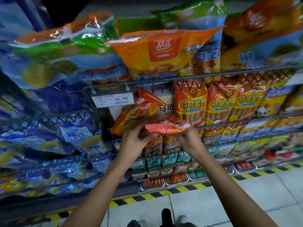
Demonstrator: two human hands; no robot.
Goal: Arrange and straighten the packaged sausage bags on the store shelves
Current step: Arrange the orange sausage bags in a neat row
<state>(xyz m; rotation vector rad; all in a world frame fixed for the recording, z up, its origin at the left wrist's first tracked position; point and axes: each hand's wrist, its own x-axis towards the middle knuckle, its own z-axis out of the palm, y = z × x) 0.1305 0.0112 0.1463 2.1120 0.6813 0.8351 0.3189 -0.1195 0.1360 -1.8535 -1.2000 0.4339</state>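
Both hands hold one orange-red sausage bag (165,127) flat in front of the middle shelf. My left hand (135,138) grips its left end, and my right hand (188,137) pinches its right end. Behind it, a second orange sausage bag (141,110) leans tilted to the left in a gap of the shelf. To the right, upright orange sausage bags (191,104) stand in a row behind the wire rail (213,76). A large orange bag (162,51) hangs over the rail of the shelf above.
A price tag reading 16.90 (113,99) hangs from the rail. Blue bags (49,128) fill the shelves at left. Small green packs (168,159) and trays of sausages (177,177) sit on lower shelves. Yellow-black tape (164,193) edges the tiled floor.
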